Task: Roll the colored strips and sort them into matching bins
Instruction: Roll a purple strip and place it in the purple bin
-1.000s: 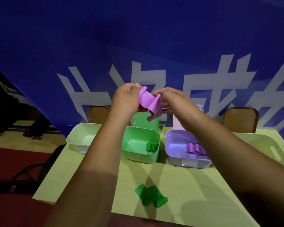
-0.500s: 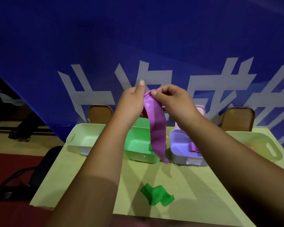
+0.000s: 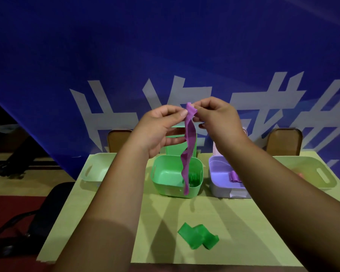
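**Step in hand:** starting the roll on the purple strip (image 3: 190, 138).

**Location:** The strip is held in the air above the counter (image 3: 243, 232). From this view it hangs in front of the green bin (image 3: 171, 190). Whether it touches the bin cannot be told.

**Hands:** The left hand (image 3: 161, 130) and right hand (image 3: 218, 118) meet at the strip's top end. The left thumb and forefinger pinch the top edge from the left. The right fingers (image 3: 199, 108) pinch it from the right, where the end curls over slightly. The other left fingers lie extended at the strip's left edge. The other right fingers are curled.

**Orientation:** The long axis is near vertical. The held end is uppermost and the free end points down toward the counter. The hanging length is wavy, with a slight twist about midway.

**Assessment:** The first turn decides the result.
- The top edge should be folded over square to the strip's sides and kept tight, because a loose core is likely to spring open.
- The twist needs smoothing out before it reaches the fingers.
- The hanging weight should supply light tension if the strip is wound downward.

**Destination:** The purple bin (image 3: 220, 188) stands just right of the green bin and holds purple rolls (image 3: 235, 176).

**Outstanding:** A green strip (image 3: 197, 238) lies crumpled and unrolled on the near counter.
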